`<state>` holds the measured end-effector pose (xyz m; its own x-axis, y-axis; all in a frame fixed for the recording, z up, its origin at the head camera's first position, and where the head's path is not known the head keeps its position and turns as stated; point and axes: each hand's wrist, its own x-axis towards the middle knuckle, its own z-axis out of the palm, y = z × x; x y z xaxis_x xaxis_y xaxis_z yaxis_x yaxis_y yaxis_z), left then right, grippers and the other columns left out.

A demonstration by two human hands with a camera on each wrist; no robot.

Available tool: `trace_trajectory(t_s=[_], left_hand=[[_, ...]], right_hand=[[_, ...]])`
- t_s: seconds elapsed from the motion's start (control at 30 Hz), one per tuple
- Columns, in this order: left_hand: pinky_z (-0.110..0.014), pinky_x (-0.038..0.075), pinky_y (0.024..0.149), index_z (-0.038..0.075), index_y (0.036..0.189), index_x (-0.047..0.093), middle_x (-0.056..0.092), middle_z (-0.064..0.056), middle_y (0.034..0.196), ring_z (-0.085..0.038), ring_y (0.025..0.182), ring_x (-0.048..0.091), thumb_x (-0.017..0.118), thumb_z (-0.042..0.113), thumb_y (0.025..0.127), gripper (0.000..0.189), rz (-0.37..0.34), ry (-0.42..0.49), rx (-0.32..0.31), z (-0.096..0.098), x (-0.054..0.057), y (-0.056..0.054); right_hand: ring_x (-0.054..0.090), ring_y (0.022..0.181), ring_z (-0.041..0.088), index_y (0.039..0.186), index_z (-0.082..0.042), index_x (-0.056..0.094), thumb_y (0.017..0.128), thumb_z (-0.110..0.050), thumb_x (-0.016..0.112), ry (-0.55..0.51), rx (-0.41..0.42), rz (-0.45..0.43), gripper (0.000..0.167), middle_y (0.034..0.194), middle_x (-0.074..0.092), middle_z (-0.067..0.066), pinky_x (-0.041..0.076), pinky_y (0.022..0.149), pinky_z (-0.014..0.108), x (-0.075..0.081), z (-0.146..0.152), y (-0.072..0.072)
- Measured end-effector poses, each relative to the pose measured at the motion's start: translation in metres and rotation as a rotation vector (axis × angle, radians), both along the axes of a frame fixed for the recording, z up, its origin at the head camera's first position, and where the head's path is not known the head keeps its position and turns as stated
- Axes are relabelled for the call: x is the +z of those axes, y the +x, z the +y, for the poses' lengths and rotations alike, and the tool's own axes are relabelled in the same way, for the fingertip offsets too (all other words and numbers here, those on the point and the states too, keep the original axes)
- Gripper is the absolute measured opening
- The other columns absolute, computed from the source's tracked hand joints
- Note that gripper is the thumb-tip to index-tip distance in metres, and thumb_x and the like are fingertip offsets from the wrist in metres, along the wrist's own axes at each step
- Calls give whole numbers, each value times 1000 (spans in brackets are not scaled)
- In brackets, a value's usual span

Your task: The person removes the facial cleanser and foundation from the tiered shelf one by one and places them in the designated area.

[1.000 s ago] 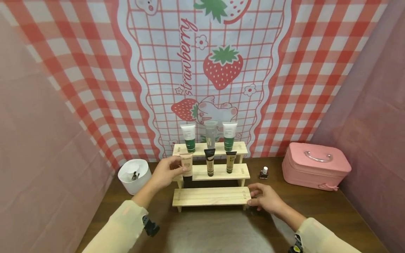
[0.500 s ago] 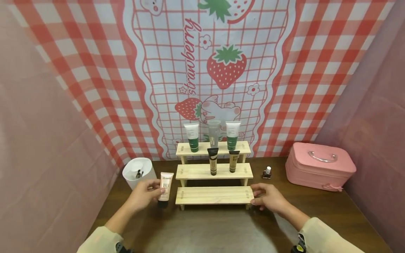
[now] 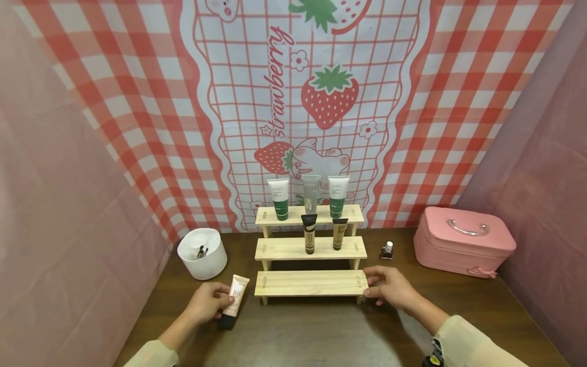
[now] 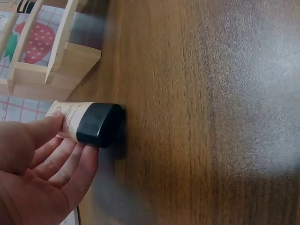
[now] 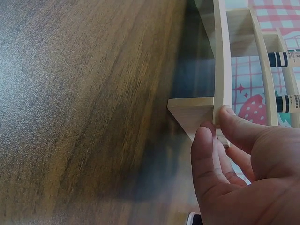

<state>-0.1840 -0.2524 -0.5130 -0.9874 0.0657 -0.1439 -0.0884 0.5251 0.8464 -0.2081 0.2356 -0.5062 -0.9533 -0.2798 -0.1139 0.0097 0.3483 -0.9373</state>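
In the head view, a beige plastic squeeze tube point(image 3: 236, 291) tilts cap-down in the left hand point(image 3: 207, 304), left of a pale wooden 3-tier stand point(image 3: 284, 248). The right hand point(image 3: 390, 289) pinches the stand's lowest right end. Brown wood-grain table point(image 3: 312, 336), red-checked strawberry backdrop point(image 3: 137, 76) behind.

Left wrist view: fingers clasp the tube, black cap point(image 4: 100, 124) near the table — contact unclear.

Right wrist view: thumb and fingers grip the stand's edge.

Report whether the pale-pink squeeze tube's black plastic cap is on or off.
On: in the left wrist view, the black cap covers one end of the tube held in the left hand.
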Motion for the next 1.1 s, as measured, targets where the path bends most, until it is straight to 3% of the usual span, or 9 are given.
trace_trajectory(t_s=[0.3,0.73,0.9,1.03,1.1], left_hand=[[-38,60,54,-8,104,70,71,-8,84,-19,69,66,76,0,88,19,-10,-63,74,7,1,-3],[-36,58,49,-6,101,72,68,-5,80,-18,63,63,79,0,85,18,-9,-122,97,11,0,-4],[-32,55,49,0,95,74,71,-3,78,-15,63,62,79,3,83,13,69,-224,86,11,2,-8],[-32,55,62,3,90,74,73,-3,79,-14,71,64,77,6,84,7,205,-313,51,15,12,-13],[-33,54,69,4,91,74,74,-3,82,-14,76,65,76,6,85,6,257,-314,32,19,19,-16]], right_hand=[[70,80,24,136,17,51,83,3,79,-18,9,1,62,107,69,25,59,54,38,-3,1,-1],[71,80,21,140,16,47,84,1,79,-34,9,-22,66,109,69,25,60,59,39,-6,3,-3],[71,82,21,141,15,46,84,-1,79,-51,12,-44,68,109,69,24,61,62,40,-4,4,-2],[72,83,22,142,15,45,84,0,79,-71,12,-60,68,109,69,23,62,65,40,-3,4,-2],[72,84,23,142,15,45,84,1,79,-77,10,-66,69,109,69,22,62,65,41,-3,4,-2]])
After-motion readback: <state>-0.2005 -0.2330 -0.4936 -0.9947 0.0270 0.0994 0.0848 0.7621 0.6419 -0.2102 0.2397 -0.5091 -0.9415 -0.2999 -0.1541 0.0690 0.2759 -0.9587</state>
